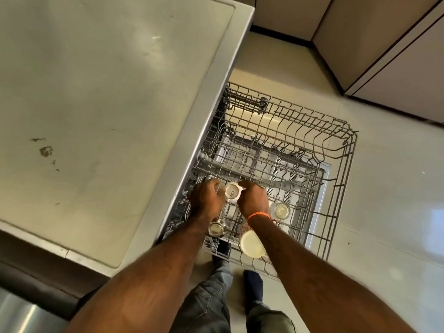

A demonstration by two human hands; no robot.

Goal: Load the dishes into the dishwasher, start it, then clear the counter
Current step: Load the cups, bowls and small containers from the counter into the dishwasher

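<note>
A grey wire dishwasher rack (341, 150) is pulled out from under the counter. Both my hands hold a small white cup (232, 191), bottom up, over the rack's near left part. My left hand (206, 196) grips its left side and my right hand (252, 197) its right side. In the rack below sit an upturned steel cup (216, 228), a white bowl (251, 243) partly under my right forearm, and a glass (281, 210) to the right of my right hand.
The pale counter (108, 104) with a few stains fills the left. A second rack (264, 164) and the open dishwasher door (323, 188) lie below the upper rack. Cabinets (384, 56) stand at the far right. My feet (252, 284) are on the light floor.
</note>
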